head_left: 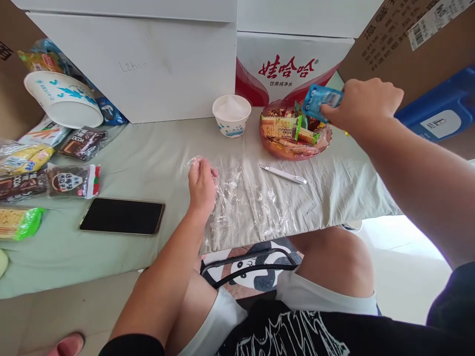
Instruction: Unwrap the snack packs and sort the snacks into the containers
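Our left hand clutches film; our right hand, gripping a packet upper right, could bump the bowl over.

The light is bright and soft, and it seems to come from the right, where the floor is almost white. On the film there are many small glints. Shadows are weak. Toward the edges, the boxes look stretched.
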The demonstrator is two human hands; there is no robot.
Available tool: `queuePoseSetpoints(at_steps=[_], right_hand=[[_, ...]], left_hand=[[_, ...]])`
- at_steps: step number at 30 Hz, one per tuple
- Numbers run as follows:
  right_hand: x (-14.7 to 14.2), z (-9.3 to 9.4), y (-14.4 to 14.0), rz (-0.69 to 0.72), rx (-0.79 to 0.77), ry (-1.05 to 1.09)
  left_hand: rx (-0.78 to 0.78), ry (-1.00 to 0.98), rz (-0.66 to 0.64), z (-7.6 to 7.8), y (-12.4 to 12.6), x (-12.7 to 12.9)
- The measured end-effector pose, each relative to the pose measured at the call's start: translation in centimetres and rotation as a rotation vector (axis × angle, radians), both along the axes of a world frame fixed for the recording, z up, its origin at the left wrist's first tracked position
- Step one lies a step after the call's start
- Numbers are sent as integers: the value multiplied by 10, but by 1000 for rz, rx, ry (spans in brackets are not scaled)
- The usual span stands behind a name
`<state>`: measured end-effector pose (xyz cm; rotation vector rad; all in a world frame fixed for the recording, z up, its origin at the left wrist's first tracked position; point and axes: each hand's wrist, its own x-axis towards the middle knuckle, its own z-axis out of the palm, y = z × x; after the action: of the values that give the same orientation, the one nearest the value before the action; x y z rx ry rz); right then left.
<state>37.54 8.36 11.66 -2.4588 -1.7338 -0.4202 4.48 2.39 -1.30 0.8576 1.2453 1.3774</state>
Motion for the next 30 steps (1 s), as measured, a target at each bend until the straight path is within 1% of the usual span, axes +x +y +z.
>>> queuePoseSetpoints(at_steps=[3, 5, 8, 11, 15, 17, 19, 21, 22, 25, 27, 30], right_hand=[[-20, 4, 8, -179, -165, -91], [-30, 6, 9, -139, -200, -125], [-28, 7, 8, -81, -180, -127], [-16, 8, 6, -67, -186, -45], [-8, 19, -8, -121, -332, 59], [-9, 25, -17, -164, -297, 142], [-10, 28, -24, -248, -198, 337], [-11, 25, -28, -307, -151, 510], [-11, 23, -29, -309, -167, 543], [-11, 12, -29, -254, -324, 506], [-12, 6, -28, -239, -394, 493], [-14, 4, -24, -254, -377, 426]], left_hand=[[-14, 11, -10, 1, 0, 0], [-20, 3, -13, 1, 0, 0], [-9, -6, -13, -1, 0, -1], [16, -19, 0, -2, 0, -2], [62, -18, -2, -5, 1, -2], [59, -8, -11, -6, 1, -1], [55, 1, -16, -7, 1, -1], [54, 9, -24, -7, 1, 0], [47, 12, -29, -7, 0, 1], [17, 19, -38, -6, 0, 3], [21, 20, -32, -6, 0, 3], [40, 26, -43, -6, 0, 3]])
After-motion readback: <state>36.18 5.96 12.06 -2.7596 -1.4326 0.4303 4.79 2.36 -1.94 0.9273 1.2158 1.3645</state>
